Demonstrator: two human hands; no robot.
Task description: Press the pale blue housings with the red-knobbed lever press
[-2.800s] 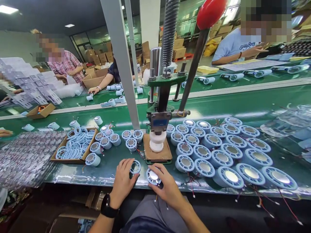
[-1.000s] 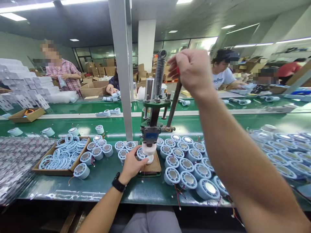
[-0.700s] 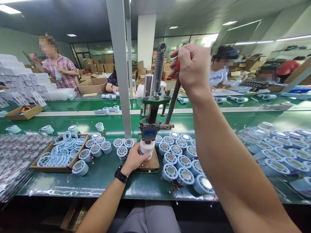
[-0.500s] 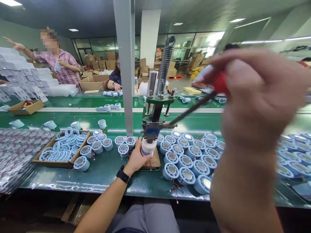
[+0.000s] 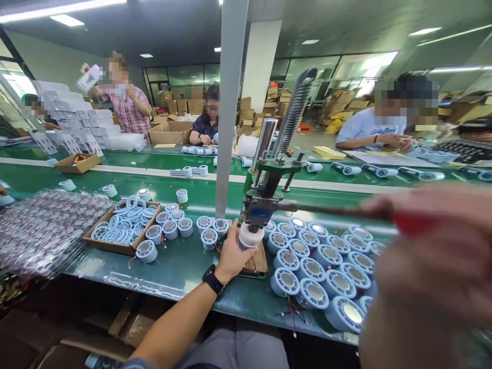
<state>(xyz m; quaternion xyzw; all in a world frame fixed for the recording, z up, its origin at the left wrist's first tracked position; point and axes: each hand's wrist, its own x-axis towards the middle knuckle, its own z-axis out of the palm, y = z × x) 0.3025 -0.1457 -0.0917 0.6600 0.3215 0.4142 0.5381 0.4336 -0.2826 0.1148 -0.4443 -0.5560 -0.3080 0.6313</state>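
Observation:
A hand press (image 5: 262,207) with a large coil spring stands in front of me. My left hand (image 5: 233,256), with a black watch on its wrist, curls around a small round part under the white pressing head (image 5: 251,236). Fingers and head mostly hide that part. Blurred and close to the camera, my right hand (image 5: 426,261) is closed around the red grip (image 5: 411,221) of the press lever (image 5: 334,209), which now lies almost level. Several light-blue round motor housings (image 5: 313,292) with thin wires sit right of the press; a few more (image 5: 209,238) are on its left.
A cardboard box (image 5: 115,247) of light-blue rings and a stack of plastic trays (image 5: 46,230) lie at left. A grey post (image 5: 230,113) rises behind the press. Across the green belt (image 5: 161,179), co-workers handle parts; one person (image 5: 128,110) stands by stacked white boxes (image 5: 77,113).
My right hand has brought the lever down from a raised slant to nearly level. My left hand stays at the pressing head. The camera view has turned somewhat left and tilted.

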